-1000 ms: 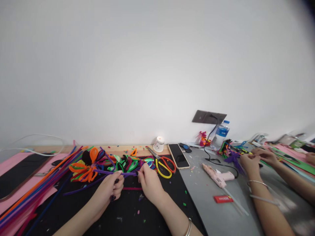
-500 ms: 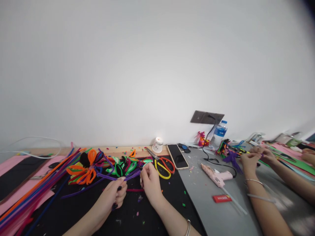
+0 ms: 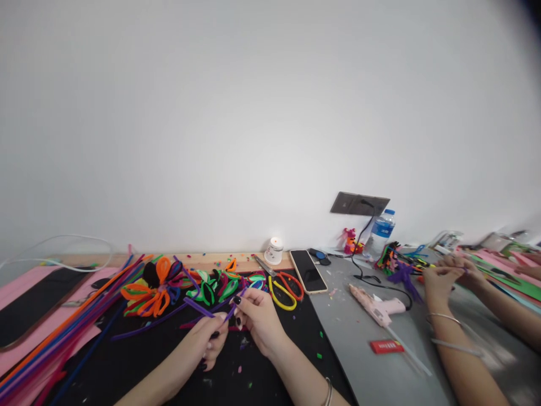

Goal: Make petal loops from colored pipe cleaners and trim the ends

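A purple pipe cleaner [image 3: 198, 307] is pinched between the fingers of my left hand [image 3: 211, 338], low over the black mat [image 3: 228, 383]. Just to its right, my right hand [image 3: 260, 321] grips the same purple strand with thumb and fingertips. Behind the hands lie bent pipe-cleaner shapes, among them an orange flower [image 3: 158, 290] and green-and-white leaves [image 3: 207, 287]. Another purple pipe cleaner [image 3: 139, 334] rests on the mat at left. Scissors [image 3: 284, 290] with yellow and orange handles lie beyond my right hand.
Long loose pipe cleaners [image 3: 71, 327] spread along the left. A white paper cup [image 3: 274, 251] and a phone [image 3: 308, 272] stand and lie at the back. On the grey table are a pink glue gun [image 3: 378, 307], a red packet [image 3: 386, 346] and a bottle [image 3: 381, 231]. A co-worker's hands [image 3: 448, 276] work at right.
My hands have come closer together and slightly lower on the purple strand, and the right fingers have shifted their pinch. The whole view has shifted slightly.
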`<state>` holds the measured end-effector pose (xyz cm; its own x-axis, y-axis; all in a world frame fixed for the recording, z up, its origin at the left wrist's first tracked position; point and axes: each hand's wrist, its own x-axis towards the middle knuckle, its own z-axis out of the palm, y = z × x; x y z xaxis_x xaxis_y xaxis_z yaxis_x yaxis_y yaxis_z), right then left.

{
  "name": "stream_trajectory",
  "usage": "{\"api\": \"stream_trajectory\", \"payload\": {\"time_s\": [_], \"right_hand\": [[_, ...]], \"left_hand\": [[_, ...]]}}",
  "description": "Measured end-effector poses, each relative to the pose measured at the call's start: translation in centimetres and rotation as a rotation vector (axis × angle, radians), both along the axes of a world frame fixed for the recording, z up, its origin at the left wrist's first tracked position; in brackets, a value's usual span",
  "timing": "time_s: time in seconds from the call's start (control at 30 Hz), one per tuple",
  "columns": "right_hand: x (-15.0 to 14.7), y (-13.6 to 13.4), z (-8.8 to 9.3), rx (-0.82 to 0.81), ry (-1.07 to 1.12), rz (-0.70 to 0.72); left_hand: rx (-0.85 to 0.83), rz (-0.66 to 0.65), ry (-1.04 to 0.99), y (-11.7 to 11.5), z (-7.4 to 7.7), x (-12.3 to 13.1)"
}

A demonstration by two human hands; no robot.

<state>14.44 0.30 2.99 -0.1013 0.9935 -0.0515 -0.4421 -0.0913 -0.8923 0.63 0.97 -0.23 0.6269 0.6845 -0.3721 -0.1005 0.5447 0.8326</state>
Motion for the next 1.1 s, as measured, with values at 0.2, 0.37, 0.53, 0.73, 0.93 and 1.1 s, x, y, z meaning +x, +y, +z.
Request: {"api": "stream_trajectory", "payload": {"time_s": [0.2,0.37,0.53,0.73,0.93,1.1], "right_hand": [[0.4,-0.3,0.6,-0.03,-0.028,0.195],[0.5,-0.4,0.7,-0.031,0.013,0.229],[0.6,-0.2,0.4,-0.024,0.056,0.233],[0.6,0.0,0.3,-0.034,0.022,0.19],[0.6,-0.1,0.5,-0.027,0.002,0.167],[0.4,-0.5,0.8,-0.03,-0.014,0.186]], "left_hand": [[-0.05,-0.147,-0.029,-1.2,0.5,-0.9],[-0.075,-0.185,-0.069,-0.5,0.4,-1.1],[-0.122,-0.293,-0.007,1.6,-0.6,-0.8],[-0.083,-0.231,0.027,2.0,-0.5,-0.8],[0.056,-0.073,0.039,-0.6,0.5,-0.9],[0.121,-0.25,0.006,-1.8,1.9,-1.3]]}}
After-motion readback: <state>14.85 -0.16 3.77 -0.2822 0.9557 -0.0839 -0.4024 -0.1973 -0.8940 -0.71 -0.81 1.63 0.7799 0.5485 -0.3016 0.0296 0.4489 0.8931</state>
